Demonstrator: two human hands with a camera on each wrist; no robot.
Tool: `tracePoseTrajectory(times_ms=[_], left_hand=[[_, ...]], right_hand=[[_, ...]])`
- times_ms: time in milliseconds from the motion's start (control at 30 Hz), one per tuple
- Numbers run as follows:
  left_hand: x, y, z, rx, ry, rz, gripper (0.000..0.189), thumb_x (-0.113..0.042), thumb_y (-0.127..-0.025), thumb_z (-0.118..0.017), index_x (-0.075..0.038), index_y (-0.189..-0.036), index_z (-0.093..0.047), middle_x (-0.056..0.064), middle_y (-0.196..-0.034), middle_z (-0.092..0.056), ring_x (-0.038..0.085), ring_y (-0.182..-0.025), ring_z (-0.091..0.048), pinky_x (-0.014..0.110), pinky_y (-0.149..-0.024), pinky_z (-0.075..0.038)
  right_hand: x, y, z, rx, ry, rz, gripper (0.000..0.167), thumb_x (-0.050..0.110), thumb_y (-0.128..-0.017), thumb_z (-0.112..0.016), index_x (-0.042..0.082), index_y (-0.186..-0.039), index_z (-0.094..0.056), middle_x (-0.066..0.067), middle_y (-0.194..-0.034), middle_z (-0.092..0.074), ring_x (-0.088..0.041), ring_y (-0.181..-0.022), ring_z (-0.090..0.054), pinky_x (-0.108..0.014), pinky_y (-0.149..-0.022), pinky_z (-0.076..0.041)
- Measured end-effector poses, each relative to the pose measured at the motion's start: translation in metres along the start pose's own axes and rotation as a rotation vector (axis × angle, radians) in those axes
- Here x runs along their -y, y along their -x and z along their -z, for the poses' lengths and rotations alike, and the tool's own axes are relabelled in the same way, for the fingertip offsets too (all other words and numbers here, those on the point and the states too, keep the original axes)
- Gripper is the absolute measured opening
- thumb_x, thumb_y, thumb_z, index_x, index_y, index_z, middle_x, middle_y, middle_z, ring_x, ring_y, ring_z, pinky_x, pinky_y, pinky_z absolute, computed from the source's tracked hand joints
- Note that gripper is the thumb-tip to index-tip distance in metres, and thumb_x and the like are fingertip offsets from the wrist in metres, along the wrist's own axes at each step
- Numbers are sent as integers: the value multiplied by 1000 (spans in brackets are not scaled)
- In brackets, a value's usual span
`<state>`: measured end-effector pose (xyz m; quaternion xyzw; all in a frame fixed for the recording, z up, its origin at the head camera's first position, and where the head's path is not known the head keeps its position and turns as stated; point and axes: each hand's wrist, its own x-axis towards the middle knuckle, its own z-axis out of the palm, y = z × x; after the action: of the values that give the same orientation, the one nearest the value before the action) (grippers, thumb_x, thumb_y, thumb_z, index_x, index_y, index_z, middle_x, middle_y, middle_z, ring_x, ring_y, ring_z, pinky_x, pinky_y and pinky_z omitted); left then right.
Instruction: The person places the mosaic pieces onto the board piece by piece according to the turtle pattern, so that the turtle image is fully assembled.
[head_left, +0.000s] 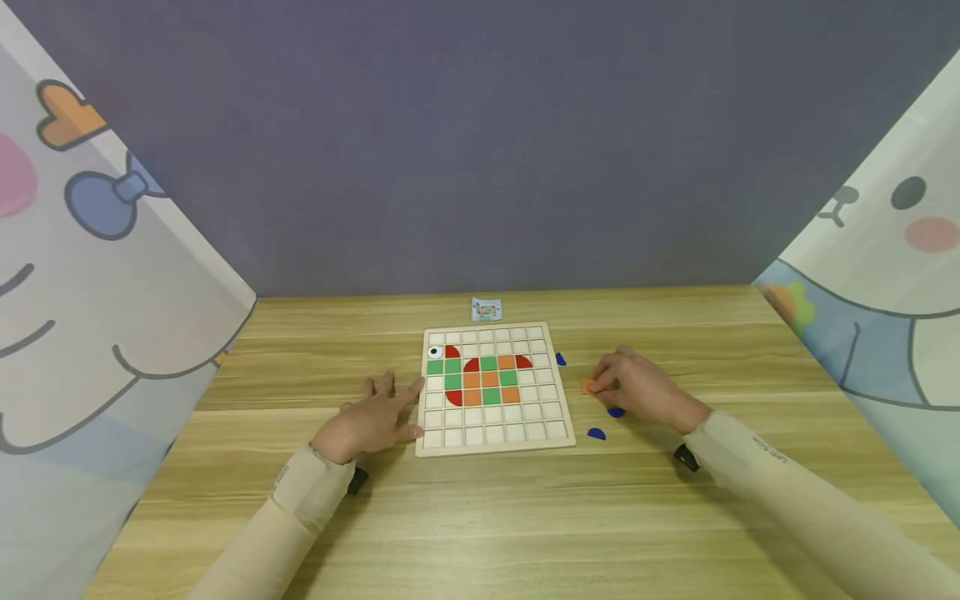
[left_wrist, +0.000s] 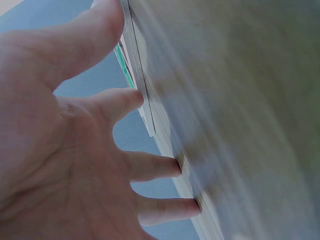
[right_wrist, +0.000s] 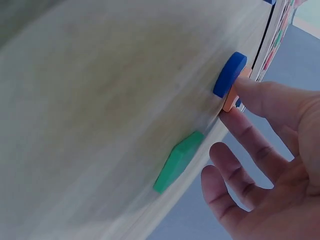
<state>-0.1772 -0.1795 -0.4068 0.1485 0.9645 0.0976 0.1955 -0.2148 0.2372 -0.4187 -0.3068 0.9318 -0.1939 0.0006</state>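
Observation:
A wooden grid board lies on the table, with green, orange and red tiles and a round eye tile set in its squares. Against the board's left edge rest the thumb and index finger of my left hand, its fingers spread and straight. To the right of the board, my right hand pinches an orange square tile between thumb and index finger, at table level. Beside that tile, the right wrist view shows a blue half-round tile and a green tile; the green one is hidden in the head view.
More blue pieces lie right of the board: a half-round toward the front and a small one near the board's edge. Behind the board is a small picture card. A grey panel stands at the table's back.

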Motion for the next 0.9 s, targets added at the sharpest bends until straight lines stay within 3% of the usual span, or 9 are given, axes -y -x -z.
tracePoseTrajectory(times_ms=[300,567,733,900], left_hand=[[-1,1,0,-2,0,3,80,-49,-88,-58,-25,-153,-17,32,-151,-6,59,-131,-9,77,-84,-26],[-2,2,1,0,9,-3,79,-48,-89,-58,-24,-153,-18,32,-151,-6,59,-131,-8,78,-84,-24],[-3,2,2,-5,-3,-2,79,-49,-89,-58,-24,-153,-18,32,-150,-7,59,-131,-9,77,-84,-26],[-4,2,2,-6,-14,2,80,-49,-89,-58,-23,-153,-18,32,-150,-8,59,-131,-10,77,-83,-27]], right_hand=[[2,-3,-2,-24,7,24,12,10,-77,-79,11,-89,-78,6,-90,-64,-17,-83,-54,-37,-73,-47],[9,-14,0,-49,-30,-45,16,10,-77,-79,12,-93,-77,10,-81,-64,-11,-75,-51,-30,-64,-45],[21,-27,1,-91,-22,39,16,13,-77,-80,12,-93,-78,10,-82,-63,-10,-76,-49,-28,-63,-45],[34,-47,-2,-70,-56,127,13,10,-77,-79,11,-90,-78,7,-84,-65,-13,-78,-51,-29,-68,-46]])
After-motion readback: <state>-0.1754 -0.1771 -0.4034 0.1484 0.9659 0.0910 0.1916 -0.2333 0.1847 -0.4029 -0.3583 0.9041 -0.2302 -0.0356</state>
